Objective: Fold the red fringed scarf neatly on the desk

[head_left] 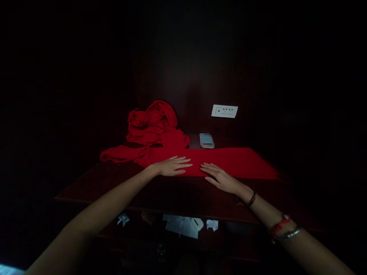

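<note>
A long strip of red cloth (237, 162) lies flat across the dark table, its right end fading into shadow. My left hand (173, 167) rests on it palm down, fingers spread and a ring on one finger. Just to the right, my right hand (219, 177) also lies on the cloth with its fingers stretched out flat. Neither hand grips anything. Behind the left part of the strip sits a crumpled heap of red cloth (155, 122); whether the two are one piece I cannot tell.
Behind the cloth lies a small pale blue, blurred object (207, 140). A white socket plate (224, 111) is on the dark back wall. Below the tabletop's front edge (183, 214), an open space holds paper sheets (180, 225), a white device (197, 224) and paper scraps (212, 224).
</note>
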### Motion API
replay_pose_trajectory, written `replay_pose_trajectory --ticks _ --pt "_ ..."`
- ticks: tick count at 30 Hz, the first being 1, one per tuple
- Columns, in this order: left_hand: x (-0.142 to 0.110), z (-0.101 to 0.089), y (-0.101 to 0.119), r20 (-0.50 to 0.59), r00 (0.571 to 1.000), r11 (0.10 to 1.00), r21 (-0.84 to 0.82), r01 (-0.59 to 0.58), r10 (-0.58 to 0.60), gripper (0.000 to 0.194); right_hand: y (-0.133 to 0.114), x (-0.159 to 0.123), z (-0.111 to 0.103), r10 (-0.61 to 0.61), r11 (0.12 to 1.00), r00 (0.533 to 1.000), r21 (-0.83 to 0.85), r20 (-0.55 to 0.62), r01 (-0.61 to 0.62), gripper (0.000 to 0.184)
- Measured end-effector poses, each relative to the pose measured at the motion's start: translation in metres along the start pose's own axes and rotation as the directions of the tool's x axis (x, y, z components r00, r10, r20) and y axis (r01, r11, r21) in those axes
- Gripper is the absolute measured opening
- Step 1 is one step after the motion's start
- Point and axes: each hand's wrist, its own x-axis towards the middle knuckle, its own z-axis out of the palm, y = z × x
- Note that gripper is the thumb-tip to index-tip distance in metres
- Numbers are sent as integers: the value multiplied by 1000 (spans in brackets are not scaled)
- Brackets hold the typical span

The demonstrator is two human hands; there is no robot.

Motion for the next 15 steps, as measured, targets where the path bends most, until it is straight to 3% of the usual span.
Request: replay_pose_trajectory --ticks 7,15 --pt "-1 -1 1 -1 1000 1000 -5 13 -13 46 0 -1 3 34 999 991 8 128 -35 50" --pt "-2 -2 2 -36 999 1000 -11 22 -23 47 -1 -5 1 83 996 993 -39 88 -80 53"
